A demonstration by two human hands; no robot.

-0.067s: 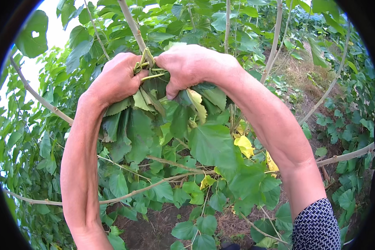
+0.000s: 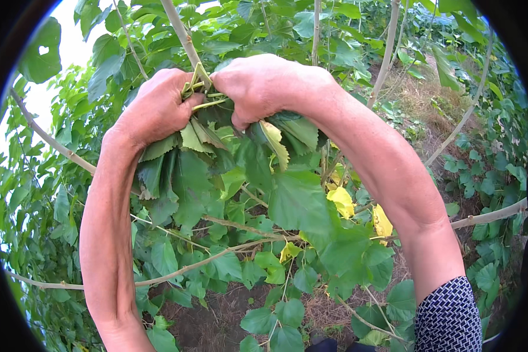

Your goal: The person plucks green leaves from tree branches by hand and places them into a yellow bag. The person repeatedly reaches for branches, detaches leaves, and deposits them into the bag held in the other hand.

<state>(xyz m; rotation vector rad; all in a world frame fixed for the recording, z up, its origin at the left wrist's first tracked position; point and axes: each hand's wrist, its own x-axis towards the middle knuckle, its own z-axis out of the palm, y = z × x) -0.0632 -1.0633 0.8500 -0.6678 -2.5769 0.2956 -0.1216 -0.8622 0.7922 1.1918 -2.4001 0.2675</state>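
My left hand (image 2: 158, 107) is closed around the pale green stems (image 2: 210, 104) of a bunch of broad leaves (image 2: 189, 182), which hang below it, some folded with their pale undersides out. Close beside it, my right hand (image 2: 267, 85) is also closed, thumb pointing down. More leaves (image 2: 302, 132) hang from under its palm, one of them yellowish-green and curled. Both hands are at an upright branch (image 2: 182, 32), where the right fingertips reach its stem. The back of the right hand hides what its fingers grip.
Thin bare branches cross below my arms, one long branch (image 2: 199, 267) at left and a thicker one (image 2: 490, 216) at right. Yellow leaves (image 2: 341, 202) hang inside my right forearm. Dry grass and soil (image 2: 434, 111) show at upper right, with dense foliage all around.
Both hands have shifted slightly up and left in the picture, and the branches have shifted slightly left. Both hands stay closed.
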